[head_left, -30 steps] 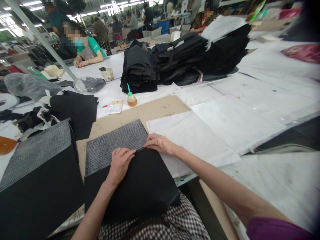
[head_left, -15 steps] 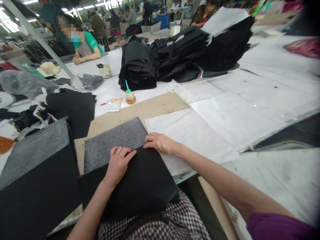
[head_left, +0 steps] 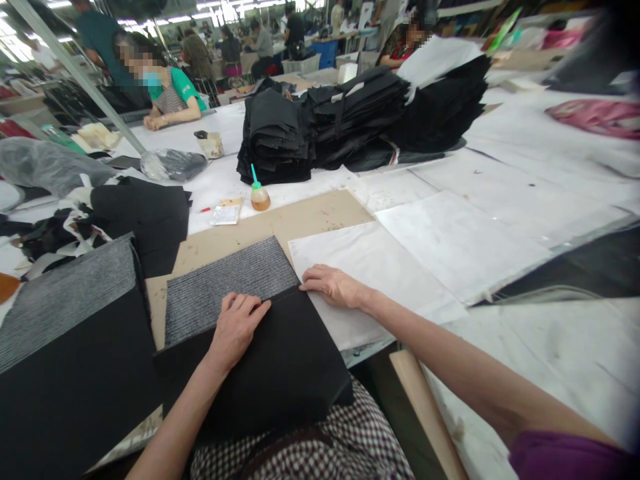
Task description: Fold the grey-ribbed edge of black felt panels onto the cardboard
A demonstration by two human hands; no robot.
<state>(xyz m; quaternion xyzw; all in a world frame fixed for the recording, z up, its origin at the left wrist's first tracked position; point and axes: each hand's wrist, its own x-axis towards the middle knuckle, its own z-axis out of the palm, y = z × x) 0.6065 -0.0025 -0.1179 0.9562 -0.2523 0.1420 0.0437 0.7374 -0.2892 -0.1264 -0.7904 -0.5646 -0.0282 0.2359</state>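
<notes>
Head view: the black panel point(head_left: 280, 360) overhangs the near edge of the table point(head_left: 213, 183); brown board point(head_left: 290, 221) leaves room beyond, flat white sheets point(head_left: 400, 267) lie right, a 2nd panel point(head_left: 75, 387) just left. The black panel's grey ribbed strip point(head_left: 225, 283) meets smooth black at a seam point(head_left: 285, 294). The left hand point(head_left: 237, 327) lies there palm down, thumb apart; the right hand point(head_left: 334, 285) bunches at the seam's right end, pinching or not I cannot tell.

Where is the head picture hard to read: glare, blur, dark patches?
Head view: white overhead strip lights glare at top; the upper right corner is dark and blurred. Same view: the flat black fabric panel shows little texture, while the ribbed grey fabric strip reads clearly.
</notes>
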